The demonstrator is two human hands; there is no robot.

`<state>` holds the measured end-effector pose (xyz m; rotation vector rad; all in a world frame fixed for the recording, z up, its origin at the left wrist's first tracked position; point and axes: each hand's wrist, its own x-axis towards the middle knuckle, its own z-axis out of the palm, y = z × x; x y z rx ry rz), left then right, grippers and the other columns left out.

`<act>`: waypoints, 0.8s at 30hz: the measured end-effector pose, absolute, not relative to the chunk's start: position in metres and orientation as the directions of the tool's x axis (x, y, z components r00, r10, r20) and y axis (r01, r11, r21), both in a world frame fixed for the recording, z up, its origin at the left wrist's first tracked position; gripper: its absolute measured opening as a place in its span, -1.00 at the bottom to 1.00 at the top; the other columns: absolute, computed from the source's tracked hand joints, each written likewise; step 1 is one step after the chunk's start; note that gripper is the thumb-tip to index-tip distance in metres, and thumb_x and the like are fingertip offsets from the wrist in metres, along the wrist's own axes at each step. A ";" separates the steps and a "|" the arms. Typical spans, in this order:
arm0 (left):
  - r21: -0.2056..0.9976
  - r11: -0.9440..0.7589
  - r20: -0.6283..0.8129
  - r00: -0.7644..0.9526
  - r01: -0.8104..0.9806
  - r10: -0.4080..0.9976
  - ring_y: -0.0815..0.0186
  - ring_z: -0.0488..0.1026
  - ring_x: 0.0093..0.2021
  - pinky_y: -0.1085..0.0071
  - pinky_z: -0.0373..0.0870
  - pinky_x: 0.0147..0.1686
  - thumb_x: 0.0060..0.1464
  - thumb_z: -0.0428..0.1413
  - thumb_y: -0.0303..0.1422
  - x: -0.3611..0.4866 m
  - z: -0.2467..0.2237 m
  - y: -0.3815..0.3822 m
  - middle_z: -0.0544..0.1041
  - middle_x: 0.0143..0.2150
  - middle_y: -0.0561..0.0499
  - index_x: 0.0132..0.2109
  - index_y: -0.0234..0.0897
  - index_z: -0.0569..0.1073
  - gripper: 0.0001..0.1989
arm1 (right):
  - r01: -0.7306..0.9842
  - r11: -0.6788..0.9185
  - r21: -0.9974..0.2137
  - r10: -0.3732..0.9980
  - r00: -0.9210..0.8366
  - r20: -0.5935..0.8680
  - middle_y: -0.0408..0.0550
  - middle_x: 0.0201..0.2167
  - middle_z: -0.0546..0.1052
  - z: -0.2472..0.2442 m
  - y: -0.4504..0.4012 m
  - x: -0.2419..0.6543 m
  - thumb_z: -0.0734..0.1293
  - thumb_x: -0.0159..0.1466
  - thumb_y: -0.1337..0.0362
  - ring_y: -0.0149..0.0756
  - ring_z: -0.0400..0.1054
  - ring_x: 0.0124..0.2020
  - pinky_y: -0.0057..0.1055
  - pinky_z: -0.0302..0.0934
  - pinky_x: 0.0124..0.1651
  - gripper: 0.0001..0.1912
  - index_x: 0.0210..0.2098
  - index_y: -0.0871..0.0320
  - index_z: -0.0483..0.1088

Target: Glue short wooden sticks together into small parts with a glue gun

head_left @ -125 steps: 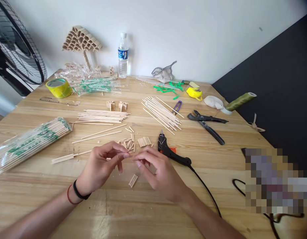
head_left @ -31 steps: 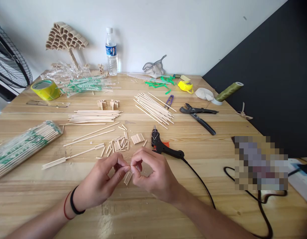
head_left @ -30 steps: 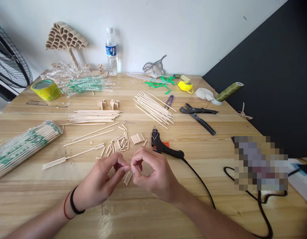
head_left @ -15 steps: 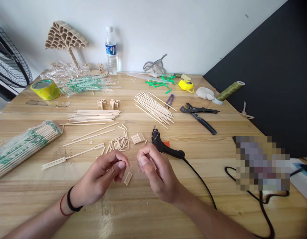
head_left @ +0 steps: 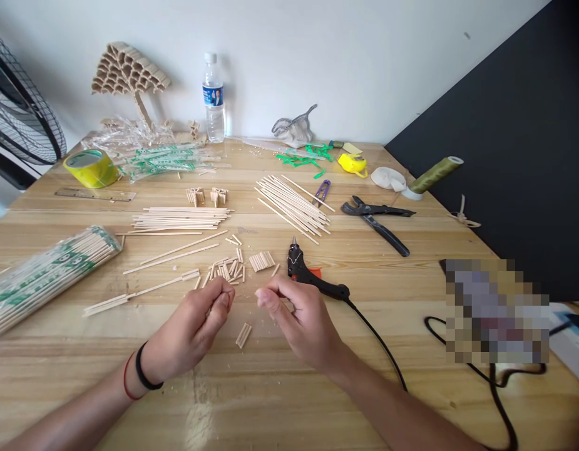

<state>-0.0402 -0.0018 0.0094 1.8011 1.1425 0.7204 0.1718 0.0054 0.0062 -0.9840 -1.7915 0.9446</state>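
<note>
My left hand [head_left: 198, 322] is closed, thumb against the curled fingers, above the table; anything inside it is hidden. Across a small gap, my right hand [head_left: 298, 316] has thumb and forefinger pressed together, and whatever they pinch is too small to name. Between and below the hands lies a small glued bundle of short sticks [head_left: 243, 336]. Beyond them are a loose pile of short stick pieces [head_left: 228, 270] and a flat row of short sticks [head_left: 261, 261]. A black glue gun [head_left: 317, 280] lies just past my right hand.
Long sticks [head_left: 293, 207], black cutters [head_left: 378, 222] and purple snips [head_left: 322, 193] lie further back. At left are a bagged stick bundle [head_left: 54, 275] and yellow tape [head_left: 91, 169]. A water bottle [head_left: 214, 103] stands at the wall. The glue gun's cord [head_left: 380, 341] runs right.
My left hand has drawn slightly left and its fingers have curled in more. My right thumb and forefinger have shifted a little. The whole view has moved slightly.
</note>
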 end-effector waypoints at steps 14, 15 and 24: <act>0.777 -0.473 0.088 0.673 0.415 0.734 0.28 0.42 -0.29 0.41 0.29 -0.25 0.31 0.21 -0.09 -0.042 0.001 0.003 0.51 -0.28 -0.01 -0.21 -0.28 0.51 -0.68 | 0.233 0.351 -0.907 0.936 -0.090 0.339 -0.23 -0.48 0.39 0.000 0.011 0.178 0.31 0.46 0.25 -0.39 0.26 -0.50 -0.44 0.15 -0.43 -0.90 -0.11 0.11 0.45; 0.768 -0.493 0.090 0.694 0.408 0.714 0.22 0.48 -0.19 0.38 0.34 -0.17 0.24 0.28 -0.07 -0.043 0.000 0.004 0.55 -0.17 -0.07 -0.10 -0.28 0.53 -0.66 | 0.218 0.345 -0.913 0.938 -0.039 0.345 -0.24 -0.49 0.39 -0.001 0.011 0.179 0.33 0.45 0.24 -0.40 0.26 -0.51 -0.44 0.15 -0.44 -0.91 -0.11 0.10 0.45; 0.665 -0.637 0.082 0.811 0.388 0.579 0.09 0.51 -0.01 0.25 0.39 0.06 0.11 0.38 -0.37 -0.049 -0.006 0.010 0.55 0.02 -0.15 -0.01 -0.27 0.58 -0.70 | 0.163 0.304 -0.939 0.945 0.074 0.319 -0.27 -0.56 0.31 -0.018 0.022 0.185 0.28 0.50 0.07 -0.41 0.17 -0.58 -0.43 0.11 -0.48 -0.72 -0.27 0.09 0.38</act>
